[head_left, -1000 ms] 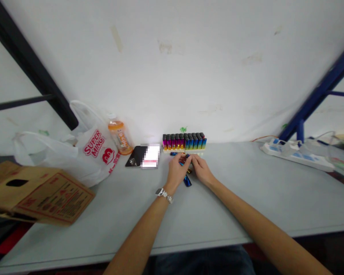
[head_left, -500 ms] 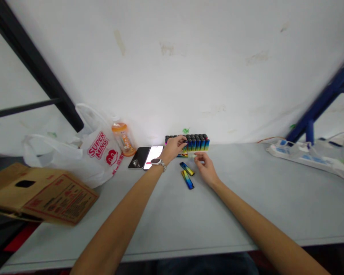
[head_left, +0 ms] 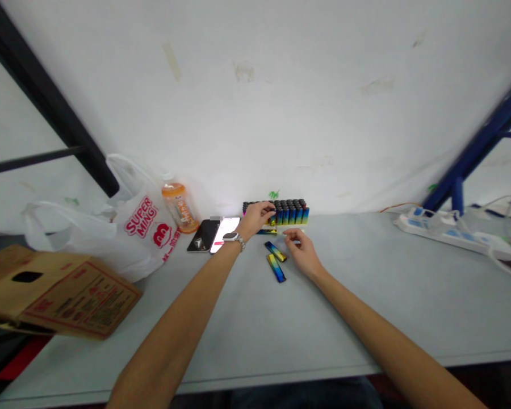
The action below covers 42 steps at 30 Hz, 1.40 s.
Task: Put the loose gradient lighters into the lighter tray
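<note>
A display tray of lighters (head_left: 292, 213) with black caps and rainbow bodies stands upright against the wall at the table's far edge. My left hand (head_left: 256, 216), with a watch on its wrist, is closed in a pinch on a lighter (head_left: 272, 216) in the tray's row. My right hand (head_left: 301, 253) rests on the table just in front of the tray, fingers loosely apart and holding nothing. Two loose lighters (head_left: 276, 251) (head_left: 276, 268) lie flat to the left of my right hand. A third lighter (head_left: 267, 232) lies at the foot of the tray.
Two phones (head_left: 215, 234) lie left of the tray, beside an orange drink bottle (head_left: 179, 207). Further left lie a white plastic bag (head_left: 132, 230) and a brown cardboard box (head_left: 63, 292). A white power strip (head_left: 447, 233) with cables lies at the far right. The table (head_left: 366, 295) is grey.
My left hand rose from the loose lighters on the table to the tray's row. My right hand drew back slightly, uncovering two lighters on the table.
</note>
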{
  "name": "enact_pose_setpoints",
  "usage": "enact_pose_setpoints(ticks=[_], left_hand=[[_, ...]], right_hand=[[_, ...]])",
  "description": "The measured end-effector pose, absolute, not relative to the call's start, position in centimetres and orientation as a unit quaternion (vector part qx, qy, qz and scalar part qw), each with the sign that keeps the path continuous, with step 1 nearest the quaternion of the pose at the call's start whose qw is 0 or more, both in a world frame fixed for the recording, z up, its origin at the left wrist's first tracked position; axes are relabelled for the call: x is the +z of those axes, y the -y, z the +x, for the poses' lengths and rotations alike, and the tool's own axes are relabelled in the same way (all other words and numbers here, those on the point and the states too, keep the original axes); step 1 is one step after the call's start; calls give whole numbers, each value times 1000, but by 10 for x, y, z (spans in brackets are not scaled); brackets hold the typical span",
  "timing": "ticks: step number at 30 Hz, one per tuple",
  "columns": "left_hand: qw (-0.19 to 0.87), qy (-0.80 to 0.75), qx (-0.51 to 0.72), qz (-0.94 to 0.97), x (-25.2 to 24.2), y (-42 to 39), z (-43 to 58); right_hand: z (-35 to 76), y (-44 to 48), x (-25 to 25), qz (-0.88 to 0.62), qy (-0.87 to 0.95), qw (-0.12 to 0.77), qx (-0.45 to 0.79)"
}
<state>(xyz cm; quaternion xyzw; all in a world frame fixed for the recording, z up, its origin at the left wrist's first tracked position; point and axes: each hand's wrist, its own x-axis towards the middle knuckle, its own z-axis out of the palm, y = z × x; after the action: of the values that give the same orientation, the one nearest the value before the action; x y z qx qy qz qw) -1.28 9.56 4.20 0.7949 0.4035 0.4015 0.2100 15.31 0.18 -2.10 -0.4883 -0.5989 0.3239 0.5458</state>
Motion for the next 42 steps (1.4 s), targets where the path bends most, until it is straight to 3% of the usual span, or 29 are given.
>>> enact_pose_setpoints(ticks=[14,25,30,36,42], left_hand=[[193,-404,388,805,35,-101,-18],[-87,-399,282,868,37,-88,-24],[-70,-405,283,867,46,-78,-30],[66,-489,468,734,28,-45,-38],[174,-543,492,658,-2,-15,-39]], right_hand=[[154,-3,-23,-491,612,533,317],[155,-3,-23,-502,645,501,286],[151,-17,-7,-523,750,362,181],[134,-46,23,-559,820,109,51],[136,-63,31,-566,822,47,41]])
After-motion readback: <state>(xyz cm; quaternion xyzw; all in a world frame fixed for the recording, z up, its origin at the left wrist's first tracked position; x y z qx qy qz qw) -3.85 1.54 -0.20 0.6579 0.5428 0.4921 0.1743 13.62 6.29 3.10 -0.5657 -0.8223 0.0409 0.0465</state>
